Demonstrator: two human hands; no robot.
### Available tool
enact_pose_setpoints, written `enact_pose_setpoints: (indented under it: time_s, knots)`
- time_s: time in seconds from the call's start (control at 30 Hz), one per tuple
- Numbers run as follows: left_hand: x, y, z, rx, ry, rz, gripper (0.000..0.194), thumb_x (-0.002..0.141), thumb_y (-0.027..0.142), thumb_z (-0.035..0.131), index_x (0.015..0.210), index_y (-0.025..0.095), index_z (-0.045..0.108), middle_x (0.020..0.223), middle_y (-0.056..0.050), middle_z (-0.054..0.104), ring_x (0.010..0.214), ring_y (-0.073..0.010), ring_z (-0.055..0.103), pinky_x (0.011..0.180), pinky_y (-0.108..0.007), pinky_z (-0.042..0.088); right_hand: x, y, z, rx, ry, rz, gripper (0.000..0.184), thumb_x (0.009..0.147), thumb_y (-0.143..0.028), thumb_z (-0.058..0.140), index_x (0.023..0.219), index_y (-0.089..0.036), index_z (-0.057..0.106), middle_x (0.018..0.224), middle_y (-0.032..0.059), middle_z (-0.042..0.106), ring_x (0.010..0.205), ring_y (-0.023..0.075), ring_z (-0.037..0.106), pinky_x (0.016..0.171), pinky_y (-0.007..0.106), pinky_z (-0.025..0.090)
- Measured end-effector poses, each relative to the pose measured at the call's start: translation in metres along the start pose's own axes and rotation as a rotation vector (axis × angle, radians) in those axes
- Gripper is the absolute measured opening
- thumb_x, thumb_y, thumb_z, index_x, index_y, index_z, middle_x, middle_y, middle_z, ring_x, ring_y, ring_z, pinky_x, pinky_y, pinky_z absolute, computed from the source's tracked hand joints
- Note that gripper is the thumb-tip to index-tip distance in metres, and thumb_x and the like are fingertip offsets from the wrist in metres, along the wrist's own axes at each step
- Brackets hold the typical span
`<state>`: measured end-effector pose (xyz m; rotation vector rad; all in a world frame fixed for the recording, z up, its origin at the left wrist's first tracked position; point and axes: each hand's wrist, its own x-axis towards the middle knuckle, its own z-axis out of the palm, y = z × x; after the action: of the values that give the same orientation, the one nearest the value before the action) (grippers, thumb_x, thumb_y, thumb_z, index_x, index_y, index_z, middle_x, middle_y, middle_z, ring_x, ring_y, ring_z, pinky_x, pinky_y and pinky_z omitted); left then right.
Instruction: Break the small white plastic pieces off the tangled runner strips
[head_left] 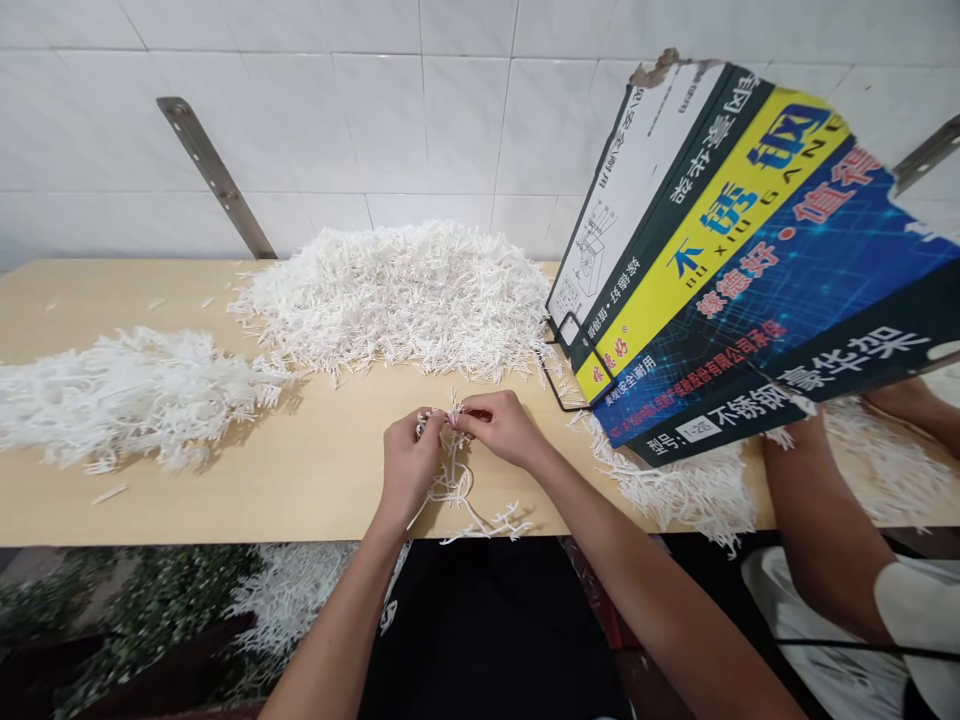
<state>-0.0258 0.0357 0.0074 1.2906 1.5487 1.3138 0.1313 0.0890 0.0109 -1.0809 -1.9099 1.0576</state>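
Both of my hands meet over the table's front half. My left hand (412, 455) is closed round a small bunch of white plastic sprigs (454, 455), whose thin branching strands hang down below the fingers. The fingertips of my right hand (496, 425) pinch the same bunch near its upper end, touching the left fingertips. A few loose white sprigs (491, 525) lie by the table edge just below. Behind my hands rises a large heap of short white sprigs (405, 295). What exactly sits between the fingertips is too small to make out.
Bundled white sprigs (135, 395) lie on the wooden table (322, 490) at left. At right a printed cardboard panel (720, 270) leans in a black wire stand (577, 375). Behind it, a co-worker's arm (817, 510) reaches over more sprigs. Green foliage (150, 610) is below the table.
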Motion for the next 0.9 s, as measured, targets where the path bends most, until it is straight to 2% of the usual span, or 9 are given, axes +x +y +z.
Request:
enact_pose_setpoints:
  time_s: [0.13, 0.27, 0.37, 0.43, 0.57, 0.63, 0.77, 0.83, 0.9]
  knots:
    - [-0.001, 0.002, 0.0, 0.062, -0.072, 0.027, 0.025, 0.088, 0.036, 0.063, 0.075, 0.017, 0.072, 0.063, 0.001, 0.065, 0.058, -0.0136, 0.052, 0.055, -0.024, 0.035, 0.0, 0.0, -0.003, 0.076, -0.013, 0.035, 0.034, 0.092, -0.032, 0.063, 0.063, -0.016, 0.068, 0.058, 0.0, 0.061, 0.06, 0.0129, 0.055, 0.06, 0.024, 0.039]
    - [0.0, -0.003, 0.001, 0.022, -0.102, 0.008, 0.032, 0.09, 0.043, 0.063, 0.079, 0.016, 0.076, 0.068, -0.002, 0.07, 0.062, -0.0149, 0.057, 0.058, -0.024, 0.038, -0.001, 0.0, -0.006, 0.134, -0.056, 0.003, 0.037, 0.098, -0.039, 0.054, 0.079, -0.015, 0.076, 0.063, 0.0014, 0.064, 0.06, 0.0134, 0.057, 0.06, 0.024, 0.042]
    - [0.0, -0.007, -0.001, -0.01, -0.097, -0.002, 0.029, 0.089, 0.041, 0.065, 0.083, 0.015, 0.077, 0.07, -0.003, 0.072, 0.064, -0.0158, 0.058, 0.059, -0.024, 0.039, -0.002, -0.001, -0.005, 0.031, -0.049, -0.029, 0.029, 0.09, -0.045, 0.07, 0.09, -0.017, 0.079, 0.068, 0.0006, 0.067, 0.063, 0.0133, 0.057, 0.059, 0.024, 0.041]
    - [0.0, -0.007, -0.003, -0.008, -0.136, 0.005, 0.03, 0.088, 0.042, 0.066, 0.085, 0.014, 0.078, 0.072, -0.004, 0.072, 0.064, -0.0159, 0.058, 0.059, -0.024, 0.04, -0.002, -0.001, -0.004, 0.011, -0.019, -0.001, 0.027, 0.083, -0.044, 0.078, 0.086, -0.017, 0.08, 0.064, -0.0003, 0.066, 0.06, 0.0128, 0.056, 0.057, 0.023, 0.039]
    - [-0.002, -0.003, -0.006, 0.004, -0.262, -0.007, 0.034, 0.091, 0.044, 0.064, 0.083, 0.014, 0.078, 0.067, -0.004, 0.07, 0.056, -0.0141, 0.053, 0.054, -0.024, 0.036, -0.002, 0.0, -0.002, 0.156, -0.053, 0.089, 0.034, 0.082, -0.046, 0.076, 0.067, -0.016, 0.075, 0.05, -0.0006, 0.06, 0.049, 0.012, 0.053, 0.049, 0.024, 0.038]
    - [-0.002, -0.002, -0.005, 0.014, -0.268, -0.002, 0.032, 0.09, 0.041, 0.063, 0.08, 0.015, 0.077, 0.064, -0.003, 0.069, 0.054, -0.0142, 0.053, 0.053, -0.025, 0.036, 0.0, 0.002, -0.002, 0.189, -0.049, 0.112, 0.035, 0.079, -0.046, 0.078, 0.062, -0.016, 0.072, 0.047, -0.0013, 0.057, 0.045, 0.011, 0.05, 0.046, 0.023, 0.035]
    - [-0.004, -0.004, -0.003, 0.164, -0.21, 0.045, 0.025, 0.087, 0.032, 0.063, 0.069, 0.017, 0.073, 0.058, -0.001, 0.063, 0.054, -0.0148, 0.052, 0.054, -0.025, 0.033, 0.009, 0.013, -0.002, 0.32, 0.21, 0.18, 0.031, 0.083, -0.042, 0.073, 0.067, -0.015, 0.071, 0.055, 0.0016, 0.064, 0.043, 0.0098, 0.048, 0.043, 0.023, 0.034]
    - [-0.005, -0.005, -0.001, 0.202, -0.171, 0.044, 0.024, 0.087, 0.033, 0.063, 0.071, 0.018, 0.072, 0.059, 0.0, 0.064, 0.056, -0.0151, 0.053, 0.055, -0.025, 0.034, 0.013, 0.018, -0.002, 0.365, 0.33, 0.192, 0.027, 0.087, -0.039, 0.067, 0.079, -0.014, 0.073, 0.067, 0.0056, 0.071, 0.047, 0.0107, 0.052, 0.045, 0.023, 0.038]
    - [-0.006, -0.005, 0.0, 0.176, -0.137, 0.014, 0.025, 0.088, 0.037, 0.063, 0.075, 0.019, 0.073, 0.062, 0.001, 0.065, 0.058, -0.0151, 0.053, 0.057, -0.025, 0.036, 0.013, 0.02, -0.002, 0.299, 0.313, 0.122, 0.023, 0.089, -0.034, 0.067, 0.1, -0.016, 0.075, 0.09, 0.0094, 0.078, 0.062, 0.0136, 0.064, 0.056, 0.025, 0.049]
